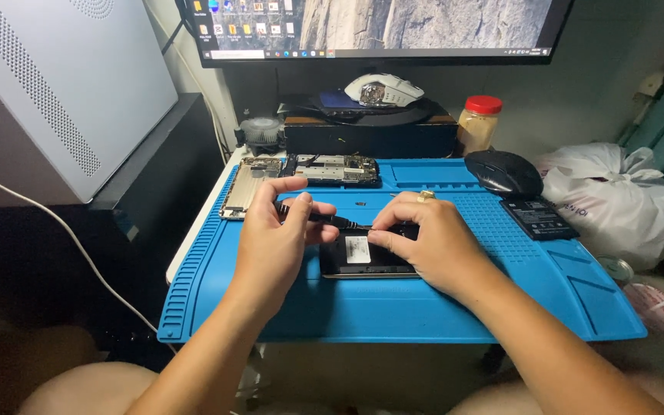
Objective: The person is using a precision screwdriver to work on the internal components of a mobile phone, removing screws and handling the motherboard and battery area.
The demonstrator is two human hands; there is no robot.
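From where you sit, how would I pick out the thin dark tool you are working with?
Start at the blue work mat below the monitor. Near its middle lies an opened phone with both hands over it. The screwdriver is the slim black rod pinched in the left hand, its tip pointing right toward the right hand, unlike the flat parts nearby.

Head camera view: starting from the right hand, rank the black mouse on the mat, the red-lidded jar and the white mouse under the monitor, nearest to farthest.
From the right hand:
1. Black mouse, on the blue mat's back right.
2. Red-lidded jar, behind the mat, right of the black box.
3. White mouse, on top of the box under the monitor.
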